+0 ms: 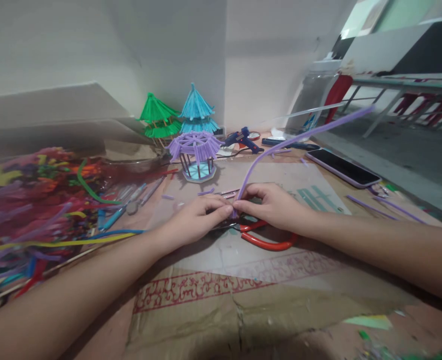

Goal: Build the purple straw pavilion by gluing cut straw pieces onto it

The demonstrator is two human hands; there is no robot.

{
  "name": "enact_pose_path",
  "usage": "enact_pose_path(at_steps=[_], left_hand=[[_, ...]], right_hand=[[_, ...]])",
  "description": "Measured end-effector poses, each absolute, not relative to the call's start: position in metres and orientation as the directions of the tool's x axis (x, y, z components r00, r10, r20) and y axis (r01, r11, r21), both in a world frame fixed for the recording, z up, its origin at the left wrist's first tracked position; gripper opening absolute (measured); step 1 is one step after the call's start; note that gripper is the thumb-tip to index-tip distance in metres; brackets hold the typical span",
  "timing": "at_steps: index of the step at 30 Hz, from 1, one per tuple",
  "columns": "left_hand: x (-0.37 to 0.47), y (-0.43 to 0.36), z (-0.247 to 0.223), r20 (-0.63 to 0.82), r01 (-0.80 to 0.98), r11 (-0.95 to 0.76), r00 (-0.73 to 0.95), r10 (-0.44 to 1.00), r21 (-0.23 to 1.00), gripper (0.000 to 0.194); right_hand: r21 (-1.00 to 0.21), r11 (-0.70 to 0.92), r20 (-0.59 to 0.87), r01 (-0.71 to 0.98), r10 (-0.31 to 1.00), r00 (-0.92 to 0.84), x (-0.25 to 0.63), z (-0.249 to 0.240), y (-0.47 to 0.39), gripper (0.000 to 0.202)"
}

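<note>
A long purple pipe cleaner [299, 136] rises from my hands and curves up to the right. My right hand [271, 202] pinches it near its lower end, thumb against the fingers. Close beside it, my left hand [207, 217] is also closed at that lower end, the fingertips of both hands nearly touching. Scissors with orange-red handles [271, 245] lie just under my hands, their blades partly hidden. Behind stands a small purple-roofed pavilion model [195, 142] on a light blue octagonal base. Short purple scraps [205, 192] lie in front of it.
A green tiered roof model [158, 115] and a blue one [196, 107] stand at the back, near a blue glue gun [243, 140]. A phone [343, 167] lies right. Colourful pipe cleaners [29, 200] heap up left. Printed cardboard [190, 325] covers the table's front.
</note>
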State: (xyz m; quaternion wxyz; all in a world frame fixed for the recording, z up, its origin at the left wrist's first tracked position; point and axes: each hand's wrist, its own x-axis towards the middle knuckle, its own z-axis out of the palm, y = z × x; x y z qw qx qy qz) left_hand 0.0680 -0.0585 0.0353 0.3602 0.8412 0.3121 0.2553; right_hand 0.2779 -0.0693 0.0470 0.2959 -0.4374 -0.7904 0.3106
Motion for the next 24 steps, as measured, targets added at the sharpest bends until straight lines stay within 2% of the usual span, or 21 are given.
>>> enact_pose_path(at_steps=[3,9,16,18,21,24], left_hand=[[0.068,-0.059,0.036,0.192,0.361,-0.543,0.672,0.715,0.758,0.038],[0.07,-0.063,0.038,0.187,0.39,-0.53,0.646,0.74,0.753,0.024],[0.069,-0.065,0.038,0.214,0.397,-0.544,0.628,0.749,0.739,0.027],[0.069,-0.066,0.039,0.218,0.399,-0.531,0.608,0.763,0.747,0.029],[0.068,-0.066,0.04,0.221,0.397,-0.511,0.583,0.782,0.762,0.03],[0.065,-0.065,0.042,0.19,0.441,-0.457,0.526,0.829,0.773,0.03]], right_hand=[[-0.759,0.428,0.209,0.491,0.874,-0.439,0.278,0.046,-0.069,0.024],[-0.763,0.426,0.218,0.486,0.878,-0.426,0.276,0.046,-0.07,0.021],[-0.773,0.426,0.185,0.47,0.86,-0.476,0.277,0.047,-0.072,0.021],[-0.722,0.466,0.193,0.512,0.846,-0.497,0.28,0.049,-0.075,0.021],[-0.581,0.58,0.189,0.571,0.779,-0.598,0.291,0.058,-0.079,0.026],[-0.472,0.657,0.078,0.588,0.696,-0.714,0.302,0.071,-0.085,0.035]])
